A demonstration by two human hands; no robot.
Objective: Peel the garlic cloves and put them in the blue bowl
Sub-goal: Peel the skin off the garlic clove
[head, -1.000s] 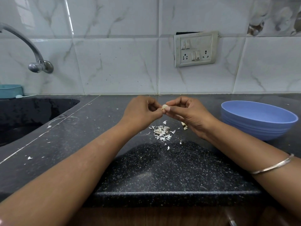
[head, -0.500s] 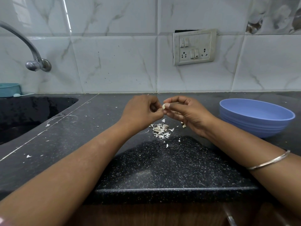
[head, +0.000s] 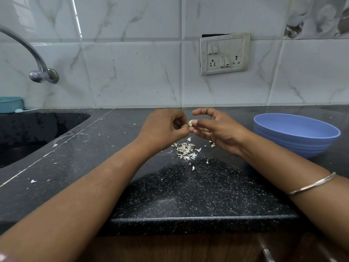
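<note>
— What am I looking at here?

— A dark speckled counter [head: 188, 195] is running along a white tiled wall. A sink [head: 28, 133] is sitting off to the left, and a blue bowl [head: 294, 137] is standing on the right.

— What are the hands doing?

— They are meeting over the middle of the counter. The right hand [head: 217, 129] is pinching a garlic clove [head: 190, 122] at its fingertips. The left hand [head: 162, 127] is curling in and picking at the end of that same clove. So both hands are gripping the one clove, up in the air.

— Which step is this?

— I think she is peeling. A pile of skins [head: 186, 149] is lying right under the hands. The clove is looking pale, so it may be nearly bare. I cannot tell if any skin is hanging on.

— And next?

— I am guessing the last bits need pulling off. Then the right hand needs to carry the clove over to the bowl and let it drop in. I cannot see any cloves inside the bowl from here.

— Is there room for that?

— Yes. The bowl is sitting near the right arm, with bare counter between them. Its rim is standing up, so the hand has to lift over it. The counter edge is lying close to the person, well apart from the bowl.
</note>
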